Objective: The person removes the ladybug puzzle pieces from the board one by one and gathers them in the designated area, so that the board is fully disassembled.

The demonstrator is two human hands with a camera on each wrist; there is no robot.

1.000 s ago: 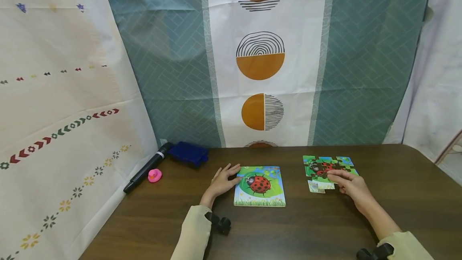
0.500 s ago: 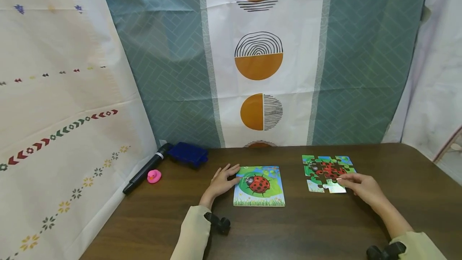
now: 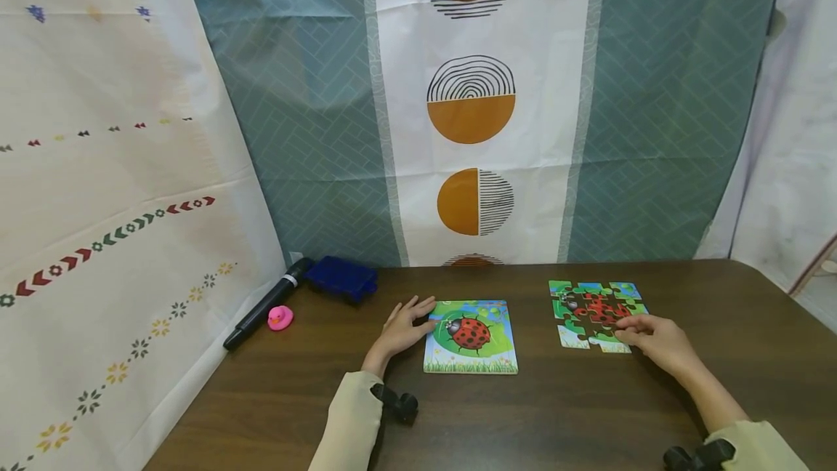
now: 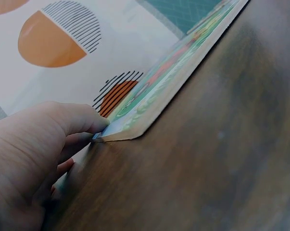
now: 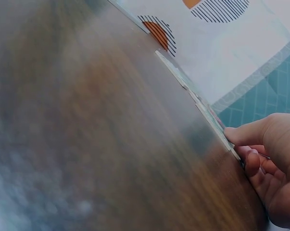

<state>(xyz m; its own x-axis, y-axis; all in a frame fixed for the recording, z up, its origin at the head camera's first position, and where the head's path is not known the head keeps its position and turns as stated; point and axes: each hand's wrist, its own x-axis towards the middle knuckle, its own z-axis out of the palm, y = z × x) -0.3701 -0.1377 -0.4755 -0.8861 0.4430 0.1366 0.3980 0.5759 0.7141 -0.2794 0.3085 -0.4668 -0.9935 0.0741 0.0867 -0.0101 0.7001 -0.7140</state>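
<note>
In the head view a square ladybug board (image 3: 495, 360) lies flat at the middle of the table. My left hand (image 3: 404, 326) rests at its left edge with spread fingers, the thumb touching the board's corner in the left wrist view. To the right is a ladybug jigsaw puzzle (image 3: 596, 306) with gaps between its pieces. My right hand (image 3: 657, 340) pinches a white-and-green puzzle piece (image 3: 612, 347) in its bottom row, beside the lower left corner piece (image 3: 573, 337). The fingers hide the puzzle's lower right part. In the right wrist view the thumb (image 5: 243, 134) touches the piece edge.
A black marker-like cylinder (image 3: 264, 309), a pink rubber duck (image 3: 280, 317) and a dark blue box (image 3: 341, 278) sit at the table's back left. Patterned cloths hang behind and at the left. The brown table (image 3: 523, 420) extends in front.
My right hand has moved right and slightly toward me, shifting the puzzle piece off the lower left corner piece to a spot beside it. The left hand and the board have stayed put.
</note>
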